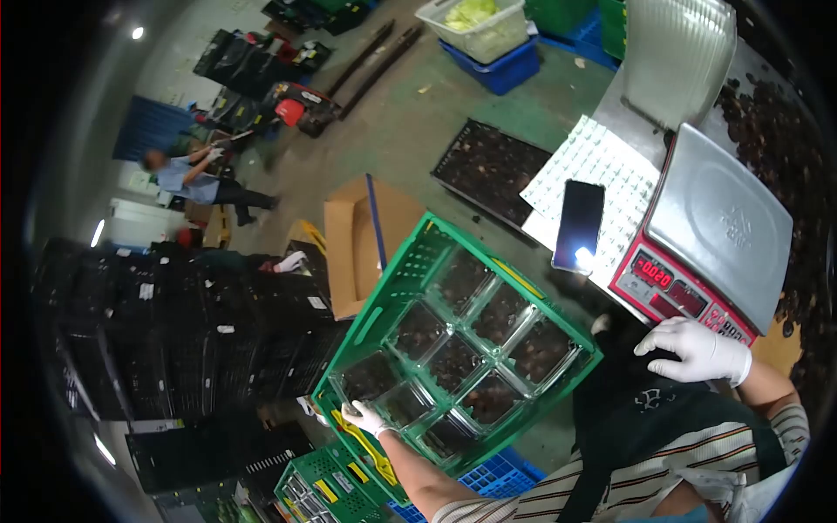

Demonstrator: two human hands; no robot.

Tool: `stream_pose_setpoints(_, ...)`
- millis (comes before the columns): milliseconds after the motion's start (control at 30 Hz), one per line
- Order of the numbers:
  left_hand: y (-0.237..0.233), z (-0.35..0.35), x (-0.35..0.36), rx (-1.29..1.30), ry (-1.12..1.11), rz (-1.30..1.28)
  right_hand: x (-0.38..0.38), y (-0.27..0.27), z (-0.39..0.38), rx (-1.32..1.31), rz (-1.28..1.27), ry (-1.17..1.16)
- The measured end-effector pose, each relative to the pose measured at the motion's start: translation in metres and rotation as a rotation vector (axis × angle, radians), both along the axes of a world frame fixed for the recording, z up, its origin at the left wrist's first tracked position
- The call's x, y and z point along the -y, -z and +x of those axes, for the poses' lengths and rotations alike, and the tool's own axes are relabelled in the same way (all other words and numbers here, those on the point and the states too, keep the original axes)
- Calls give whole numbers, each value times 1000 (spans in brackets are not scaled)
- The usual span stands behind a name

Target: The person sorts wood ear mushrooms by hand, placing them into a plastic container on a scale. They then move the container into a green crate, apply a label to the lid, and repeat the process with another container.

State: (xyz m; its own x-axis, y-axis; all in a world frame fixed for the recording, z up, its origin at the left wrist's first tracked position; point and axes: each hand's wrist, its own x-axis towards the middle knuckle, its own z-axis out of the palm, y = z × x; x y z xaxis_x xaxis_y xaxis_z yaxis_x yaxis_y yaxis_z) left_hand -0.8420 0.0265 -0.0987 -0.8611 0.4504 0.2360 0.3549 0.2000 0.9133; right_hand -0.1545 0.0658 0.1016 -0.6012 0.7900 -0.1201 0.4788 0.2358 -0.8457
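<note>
My left hand (368, 419), in a white glove, is at the near left side of a green plastic crate (542, 303). Its fingers close on the lower corner of a clear plastic box (373, 376) inside the crate. Several more clear boxes with dark brown, shell-like pieces fill the crate in rows. My right hand (697, 350), also gloved, lies by the front edge of a red scale (629, 277), its fingers loosely bent and apart with nothing between them. The scale has a bare metal pan (724, 222) and lit red digits.
A phone (579, 222) with its light on lies over printed label sheets (610, 148). Dark pieces (776, 122) heap behind the scale. A black tray (488, 166), cardboard box (349, 261), stacked black crates (183, 322), pallet jack (305, 109) and a distant person (196, 183) surround the workplace.
</note>
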Motion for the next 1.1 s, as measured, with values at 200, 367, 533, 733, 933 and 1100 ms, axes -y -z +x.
stream_pose_setpoints(200, 18, -7, 4, 176, 35, -573, -23, 16, -31, -1, -33, -49)
stream_pose_setpoints(367, 60, -8, 14, 322, -20, -567, -46, 20, -54, 101, -32, -126)
stream_pose_setpoints(533, 48, -6, 47, 263, -46, -743, -62, 24, -60, 135, -74, -155)
stream_pose_setpoints(733, 3, 42, -16, -441, 34, -843, -66, 33, -74, 146, -21, -208)
stream_pose_setpoints(933, 20, 66, -68, -492, 183, -1159, -67, 35, -80, 212, 89, -222)
stream_pose_setpoints(1100, 22, 62, -70, -519, 272, -1280, -51, 35, -71, 198, 78, -224)
